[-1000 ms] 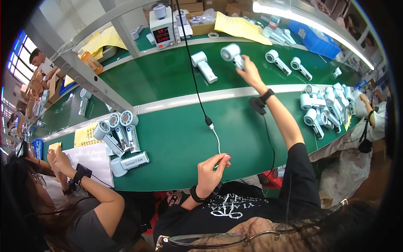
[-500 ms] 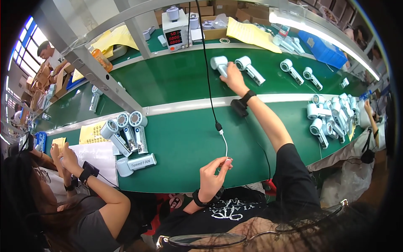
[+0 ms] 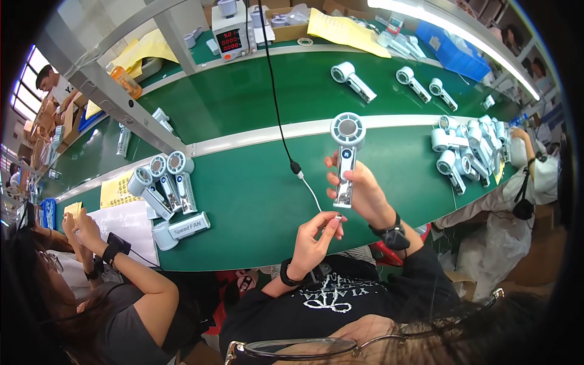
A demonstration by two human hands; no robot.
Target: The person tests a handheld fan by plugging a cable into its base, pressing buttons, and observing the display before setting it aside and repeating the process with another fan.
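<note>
My right hand (image 3: 367, 191) grips a pale blue handheld fan (image 3: 345, 161) by its handle, holding it upright above the near green worktop with the round grille on top. Just below and to the left, my left hand (image 3: 311, 242) pinches the plug end of a white charging cable (image 3: 311, 190). The plug points toward the foot of the fan's handle, with a small gap apparent between them. A black cord (image 3: 274, 91) hanging from above joins the white cable at a black connector (image 3: 295, 167).
Several fans (image 3: 172, 184) stand grouped at left, with one fan (image 3: 182, 231) lying before them. A heap of fans (image 3: 477, 146) lies at right. More fans (image 3: 354, 82) rest on the far green surface, below a power supply (image 3: 230, 38). A co-worker's hands (image 3: 90, 234) are at left.
My right hand has brought a fan from the far surface back toward me and raised it upright. My left hand still holds the cable plug. The view has shifted slightly.
</note>
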